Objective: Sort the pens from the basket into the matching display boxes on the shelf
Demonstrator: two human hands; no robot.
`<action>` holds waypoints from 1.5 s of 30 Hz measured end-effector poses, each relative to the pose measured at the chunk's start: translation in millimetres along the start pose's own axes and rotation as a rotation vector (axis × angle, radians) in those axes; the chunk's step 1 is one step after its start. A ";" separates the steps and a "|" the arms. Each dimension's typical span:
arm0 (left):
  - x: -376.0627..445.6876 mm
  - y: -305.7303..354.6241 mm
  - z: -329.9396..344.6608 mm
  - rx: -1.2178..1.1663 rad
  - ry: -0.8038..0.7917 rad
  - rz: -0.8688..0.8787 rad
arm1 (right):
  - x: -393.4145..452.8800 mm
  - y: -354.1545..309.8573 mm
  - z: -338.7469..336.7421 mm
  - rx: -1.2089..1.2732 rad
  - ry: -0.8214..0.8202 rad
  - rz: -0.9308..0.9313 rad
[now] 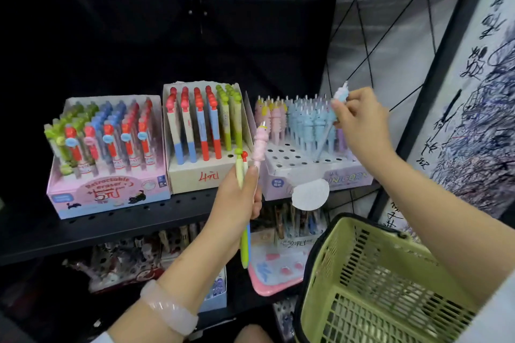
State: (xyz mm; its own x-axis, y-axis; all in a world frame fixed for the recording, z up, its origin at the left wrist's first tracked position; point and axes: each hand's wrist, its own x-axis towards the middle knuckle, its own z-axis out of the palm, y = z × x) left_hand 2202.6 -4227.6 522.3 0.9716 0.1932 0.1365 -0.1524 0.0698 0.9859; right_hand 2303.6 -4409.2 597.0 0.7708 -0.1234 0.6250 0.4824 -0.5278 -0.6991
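Blue unicorn pen (330, 122) pinched in right hand (359, 122) grip, tip down at a hole in unicorn display box (281, 172) just below. Clenched in left hand (237, 198) grip: pink unicorn pen (260, 142), green pen (241, 175), one red-topped (upright). Green basket (370, 281) below right grip. Mushroom-pen box (195, 172), eraser box (111, 192) left of left grip, on shelf (111, 225).

Lit from the front, bright on the display boxes (200, 131) and hands; dim and near black behind the shelf (111, 220) and lower left. Slightly soft throughout, blurrier below. Wide-angle bending at the edges, the right post (434, 69) leaning.
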 end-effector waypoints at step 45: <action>14.9 -3.4 -27.5 -0.046 0.062 -0.096 | 39.7 -17.4 56.9 -0.301 -0.108 -0.131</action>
State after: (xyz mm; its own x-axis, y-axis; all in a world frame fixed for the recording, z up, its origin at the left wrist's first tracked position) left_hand 2212.6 -4198.0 518.3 0.9692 0.2439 0.0344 -0.0690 0.1350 0.9884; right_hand 2349.5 -4357.2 614.2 0.7579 0.0424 0.6510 0.4479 -0.7594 -0.4720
